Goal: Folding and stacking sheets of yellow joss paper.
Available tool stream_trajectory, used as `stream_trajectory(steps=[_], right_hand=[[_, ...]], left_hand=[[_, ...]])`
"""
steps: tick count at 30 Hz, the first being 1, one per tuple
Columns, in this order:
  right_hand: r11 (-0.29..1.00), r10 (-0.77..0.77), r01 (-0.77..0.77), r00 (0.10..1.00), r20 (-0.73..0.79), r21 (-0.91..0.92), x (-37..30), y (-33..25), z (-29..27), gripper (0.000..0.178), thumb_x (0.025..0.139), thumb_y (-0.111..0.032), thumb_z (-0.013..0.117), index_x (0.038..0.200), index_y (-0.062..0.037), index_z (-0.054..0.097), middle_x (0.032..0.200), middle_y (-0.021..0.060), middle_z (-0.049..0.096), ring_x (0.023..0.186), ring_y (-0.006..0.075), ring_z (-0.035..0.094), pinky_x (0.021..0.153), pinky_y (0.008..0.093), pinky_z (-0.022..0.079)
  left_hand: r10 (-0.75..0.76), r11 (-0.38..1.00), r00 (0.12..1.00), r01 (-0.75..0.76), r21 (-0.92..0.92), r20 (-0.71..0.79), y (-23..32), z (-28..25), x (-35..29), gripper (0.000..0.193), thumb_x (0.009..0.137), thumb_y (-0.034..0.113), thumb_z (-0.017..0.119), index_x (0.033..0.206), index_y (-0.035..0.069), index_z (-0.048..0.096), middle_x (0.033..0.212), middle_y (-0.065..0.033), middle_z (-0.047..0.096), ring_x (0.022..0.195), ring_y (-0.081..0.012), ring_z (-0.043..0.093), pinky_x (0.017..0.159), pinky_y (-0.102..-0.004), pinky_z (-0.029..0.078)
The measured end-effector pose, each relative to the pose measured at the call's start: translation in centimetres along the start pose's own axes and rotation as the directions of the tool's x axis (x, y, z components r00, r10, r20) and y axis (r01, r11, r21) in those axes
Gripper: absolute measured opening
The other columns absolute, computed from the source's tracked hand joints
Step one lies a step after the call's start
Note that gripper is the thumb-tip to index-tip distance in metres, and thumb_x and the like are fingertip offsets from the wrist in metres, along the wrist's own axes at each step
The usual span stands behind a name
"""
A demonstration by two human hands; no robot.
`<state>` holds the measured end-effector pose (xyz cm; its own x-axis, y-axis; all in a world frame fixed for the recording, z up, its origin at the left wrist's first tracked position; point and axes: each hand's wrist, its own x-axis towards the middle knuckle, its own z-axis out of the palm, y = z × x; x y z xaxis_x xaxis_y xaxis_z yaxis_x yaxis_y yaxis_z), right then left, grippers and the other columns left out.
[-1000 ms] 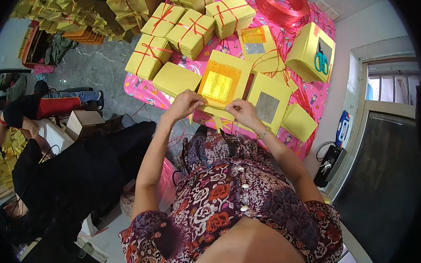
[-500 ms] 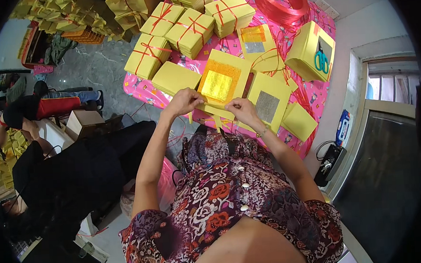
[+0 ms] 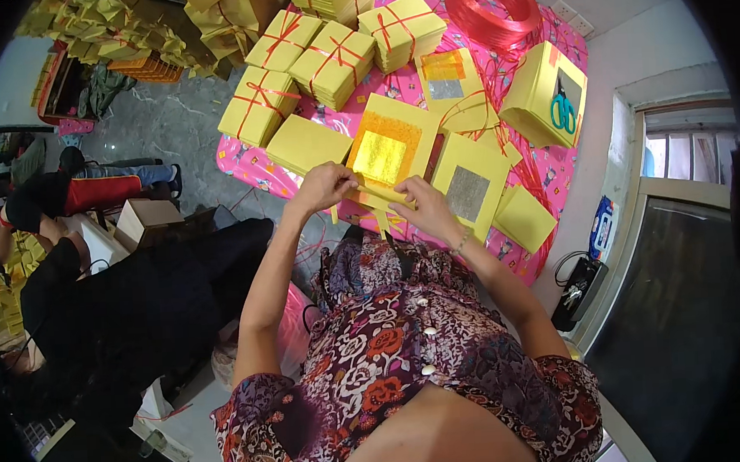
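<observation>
Pink patterned tablecloth (image 3: pixel 254 166), indoors, covers a table crowded w/ yellow paper. Nearest the wearer, L hand (image 3: pixel 328 185) pinches, thumb to finger, on the near L edge of a gold-patch sheet (image 3: pixel 382 151); R hand (image 3: pixel 426 207) is at the near R edge, thumb & forefinger slightly parted; can't tell if paper is btwn them. Sheet lies at the table's near side, btwn a plain yellow stack (image 3: pixel 308 144) on the L & a silver-patch sheet (image 3: pixel 468 194) on the R. Step in hand looks like folding or creasing that near edge; next move prob. calls for even pressure along it from both hands, sheet kept square. Farther back: red-tied yellow bundles (image 3: pixel 257 116), upper L; teal scissors (image 3: pixel 563 114) resting on a yellow pile (image 3: pixel 530 97), R; red coil (image 3: pixel 492 11) nr the far edge.
</observation>
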<state>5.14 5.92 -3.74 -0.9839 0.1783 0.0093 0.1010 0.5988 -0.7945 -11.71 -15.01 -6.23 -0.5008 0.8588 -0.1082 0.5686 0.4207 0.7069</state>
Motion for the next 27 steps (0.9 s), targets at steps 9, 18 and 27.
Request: stream_trajectory(steps=[9,18,27], right_hand=[[1.000,-0.014,0.014,1.000,-0.012,-0.007,3.0,0.6,-2.6,0.016,0.090,-0.018,0.065,0.087,-0.0031,0.061,0.081,0.0123,0.063,0.075,0.0313,0.064,0.067,0.0397,0.050],[0.993,0.116,-0.110,0.977,-0.178,0.041,11.0,6.1,-5.5,0.021,0.090,-0.025,0.065,0.092,-0.0036,0.066,0.088,0.0120,0.071,0.083,0.0285,0.068,0.075,0.0374,0.052],[0.923,0.060,-0.117,0.985,-0.163,-0.368,13.7,7.0,-5.6,0.021,0.089,-0.026,0.067,0.095,-0.0062,0.068,0.098,0.0144,0.065,0.098,0.0332,0.061,0.083,0.0425,0.049]], left_hand=[[0.172,0.985,0.815,-0.143,0.094,-0.554,6.0,-1.3,-0.1,0.041,0.079,0.012,0.072,0.118,0.006,0.063,0.119,-0.0145,0.059,0.108,-0.0343,0.056,0.091,-0.0428,0.048],[0.237,0.965,0.910,-0.181,0.188,-0.340,7.1,4.0,3.5,0.065,0.087,0.025,0.066,0.146,0.013,0.042,0.148,-0.0217,0.039,0.137,-0.0401,0.036,0.112,-0.0508,0.029],[0.180,0.919,0.960,-0.086,0.386,-0.214,5.3,6.3,6.4,0.065,0.095,0.044,0.053,0.154,0.025,0.032,0.157,-0.0228,0.024,0.145,-0.0430,0.021,0.115,-0.0593,0.018]])
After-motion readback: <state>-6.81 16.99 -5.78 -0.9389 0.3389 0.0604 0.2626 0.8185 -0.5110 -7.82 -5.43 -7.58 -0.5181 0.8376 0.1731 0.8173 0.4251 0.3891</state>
